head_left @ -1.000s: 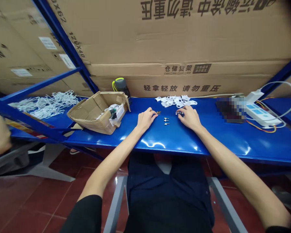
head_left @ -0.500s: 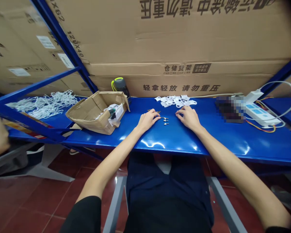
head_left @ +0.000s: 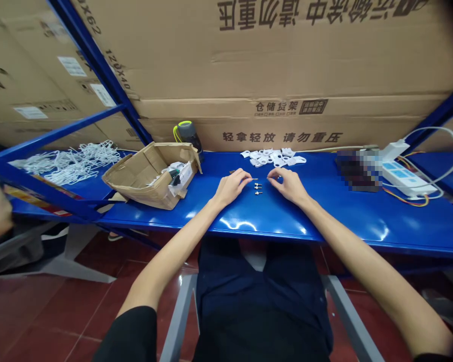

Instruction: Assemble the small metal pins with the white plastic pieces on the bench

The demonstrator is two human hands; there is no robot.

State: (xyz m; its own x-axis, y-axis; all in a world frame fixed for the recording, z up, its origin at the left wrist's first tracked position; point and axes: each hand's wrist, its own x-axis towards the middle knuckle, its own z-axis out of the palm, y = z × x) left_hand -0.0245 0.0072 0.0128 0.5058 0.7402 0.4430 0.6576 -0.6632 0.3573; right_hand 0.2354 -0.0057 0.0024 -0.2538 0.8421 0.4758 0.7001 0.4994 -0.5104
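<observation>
While the left hand (head_left: 231, 187) and right hand (head_left: 289, 185) rest apart on the blue surface (head_left: 335, 216), arms reaching forward from the bottom of the frame, wrists low, fingers curl in toward two small metal pins (head_left: 258, 189) at centre frame, lying between the hands. Left fingertips (head_left: 247, 174) are over a thin metal piece (head_left: 254, 179), cannot tell if it is gripped; right hand shows nothing held. White plastic parts (head_left: 274, 158) lie heaped just above, cardboard box (head_left: 151, 181) to the left
</observation>
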